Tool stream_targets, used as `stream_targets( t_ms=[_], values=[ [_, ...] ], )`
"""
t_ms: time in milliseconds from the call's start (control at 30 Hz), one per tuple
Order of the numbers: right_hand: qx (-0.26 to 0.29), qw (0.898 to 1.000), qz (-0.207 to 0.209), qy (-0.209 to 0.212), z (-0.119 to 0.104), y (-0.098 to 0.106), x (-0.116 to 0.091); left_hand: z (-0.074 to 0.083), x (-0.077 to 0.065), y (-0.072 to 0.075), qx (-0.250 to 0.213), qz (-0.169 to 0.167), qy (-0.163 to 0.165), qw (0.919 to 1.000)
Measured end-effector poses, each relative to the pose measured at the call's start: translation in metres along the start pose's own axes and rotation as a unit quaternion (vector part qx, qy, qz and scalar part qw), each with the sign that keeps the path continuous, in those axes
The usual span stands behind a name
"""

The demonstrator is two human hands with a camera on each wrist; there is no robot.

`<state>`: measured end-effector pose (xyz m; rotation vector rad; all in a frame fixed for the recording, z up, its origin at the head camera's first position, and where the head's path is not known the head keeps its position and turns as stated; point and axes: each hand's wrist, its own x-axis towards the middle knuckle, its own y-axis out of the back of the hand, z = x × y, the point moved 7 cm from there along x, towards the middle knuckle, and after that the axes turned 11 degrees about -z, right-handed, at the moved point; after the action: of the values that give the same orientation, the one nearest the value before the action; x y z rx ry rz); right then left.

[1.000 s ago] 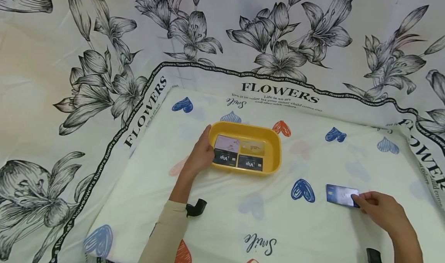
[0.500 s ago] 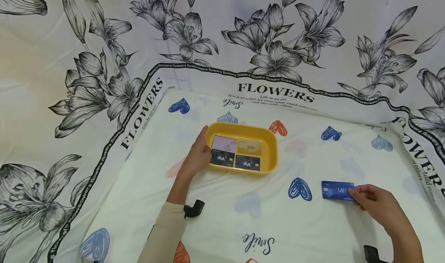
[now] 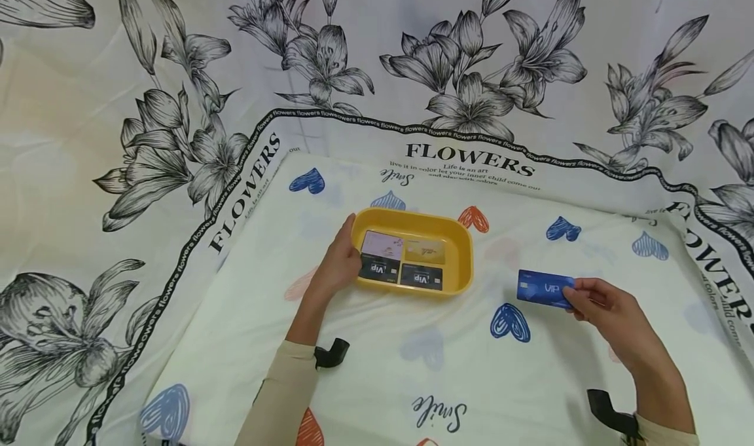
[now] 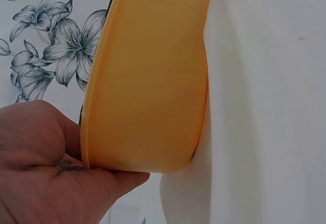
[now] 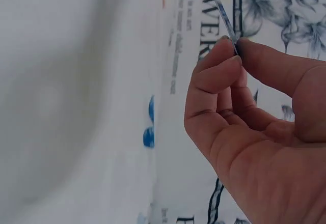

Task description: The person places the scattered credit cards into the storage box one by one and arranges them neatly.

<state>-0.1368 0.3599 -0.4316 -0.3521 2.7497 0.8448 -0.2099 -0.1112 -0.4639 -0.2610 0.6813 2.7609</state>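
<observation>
In the head view, a yellow plastic tray (image 3: pixel 462 259) lies on the heart-print cloth. My left hand (image 3: pixel 337 266) grips its left end. From the left wrist, the left hand (image 4: pixel 56 168) shows at the rim, with fingers on both sides of the wall. Inside the tray are a pink card (image 3: pixel 383 243), a gold card (image 3: pixel 427 251) and two black VIP cards (image 3: pixel 379 269), laid in two rows. Off to the tray's right, my right hand (image 3: pixel 603 305) pinches a blue VIP card (image 3: pixel 542 289) by its right end. The right wrist view shows that card (image 5: pixel 222 14) edge-on between thumb and fingertips.
Beneath everything is a white cloth (image 3: pixel 377 348) printed with hearts and "Smile". A flower-print sheet (image 3: pixel 194 53) surrounds it at the back and sides. Black wrist mounts (image 3: pixel 332 353) show on both wrists. The tray's right portion has bare floor beside the cards.
My right hand has raised the blue card from low over the cloth and carried it left and away from me, towards the tray. The left hand and tray stay put.
</observation>
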Motion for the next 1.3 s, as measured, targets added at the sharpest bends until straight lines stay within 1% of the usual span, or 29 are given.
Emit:
stream_targets(
  t_ms=[133, 300, 467, 567, 733, 900, 1033, 1200, 1300],
  values=[
    [-0.002, 1.0, -0.008, 0.025, -0.019, -0.01, 0.013, 0.0, 0.0, 0.0, -0.001, 0.002, -0.004, 1.0],
    [0.013, 0.999, -0.027, 0.044, -0.046, -0.024, 0.028, 0.001, 0.0, 0.0, -0.006, -0.003, -0.002, 1.0],
    [0.027, 0.997, -0.048, 0.05, -0.077, -0.045, 0.048, -0.001, -0.002, 0.002, -0.01, 0.002, 0.006, 0.9999],
    [0.019, 0.997, -0.058, 0.053, -0.092, -0.057, 0.06, -0.002, -0.003, 0.002, -0.011, 0.003, 0.01, 0.9999],
    [0.004, 0.997, -0.061, 0.051, -0.105, -0.073, 0.076, -0.002, -0.003, 0.001, -0.013, 0.0, 0.005, 0.9999],
    [0.001, 0.996, -0.066, 0.051, -0.115, -0.086, 0.086, -0.001, -0.003, 0.0, -0.012, 0.0, 0.003, 0.9999],
    [-0.021, 0.996, -0.059, 0.057, -0.124, -0.097, 0.093, -0.001, -0.004, 0.001, -0.011, 0.002, 0.003, 0.9999],
    [-0.077, 0.993, -0.045, 0.077, -0.136, -0.111, 0.103, -0.001, -0.004, 0.001, -0.013, 0.003, 0.001, 0.9999],
    [-0.11, 0.99, -0.04, 0.074, -0.139, -0.119, 0.107, -0.002, -0.004, 0.001, -0.015, 0.0, -0.001, 0.9999]
  ],
)
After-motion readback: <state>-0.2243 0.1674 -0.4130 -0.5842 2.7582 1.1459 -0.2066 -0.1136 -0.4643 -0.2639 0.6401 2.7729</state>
